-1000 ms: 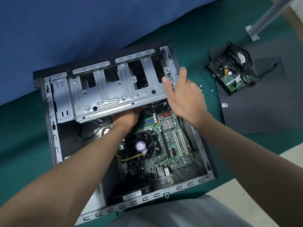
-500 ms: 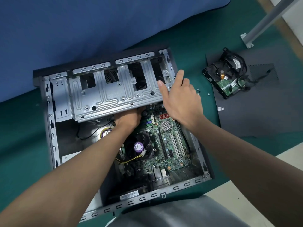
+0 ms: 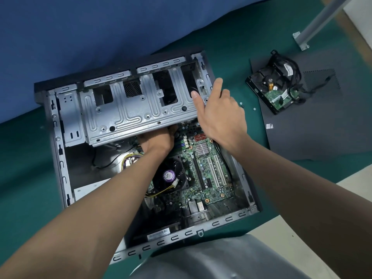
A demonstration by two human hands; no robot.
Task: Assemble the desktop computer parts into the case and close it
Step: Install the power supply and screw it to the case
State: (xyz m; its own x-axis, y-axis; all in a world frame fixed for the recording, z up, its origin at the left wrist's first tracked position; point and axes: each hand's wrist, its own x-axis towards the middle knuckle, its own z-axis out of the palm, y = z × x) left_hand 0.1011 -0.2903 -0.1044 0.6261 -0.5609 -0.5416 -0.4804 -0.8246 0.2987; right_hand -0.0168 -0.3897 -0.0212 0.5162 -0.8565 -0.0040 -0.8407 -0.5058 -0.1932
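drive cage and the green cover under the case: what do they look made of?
Drive cage: looks like bare stamped sheet steel with a dull silver-grey, probably zinc-type finish. Pressed ribs, punched holes and folded edges show.
Green cover: seems to be a matte fabric or felt-like mat. There is no gloss and it lies flat, but the texture is too blurred to confirm.

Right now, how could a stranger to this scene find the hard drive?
Start at the open grey metal computer case; right of it lies a dark grey mat. On the mat's far left corner sits the black hard drive, green circuit board up, alone in carrying bundled black cables.
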